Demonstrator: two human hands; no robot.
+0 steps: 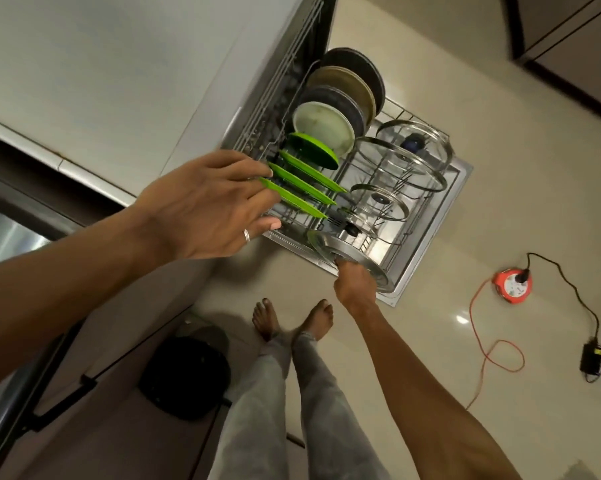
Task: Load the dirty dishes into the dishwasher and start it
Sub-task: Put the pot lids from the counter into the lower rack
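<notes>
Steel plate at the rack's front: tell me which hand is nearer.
Right. The right hand holds the steel plate; the left hand is apart from it, by the green plates.

1. Left hand [205, 206] covers the left ends of the green plates [306, 188].
2. Right hand [356, 285]: fingertips hidden against the steel lid [330, 244].
3. Dishwasher [274, 109] interior, upper centre: too dark to resolve.
4. Both forearms: cut off by frame edges.

Plates [330, 129] stand in the rack's [391, 110] left half, lids [401, 157] right of them, a reel [513, 285] on the floor at right.
</notes>
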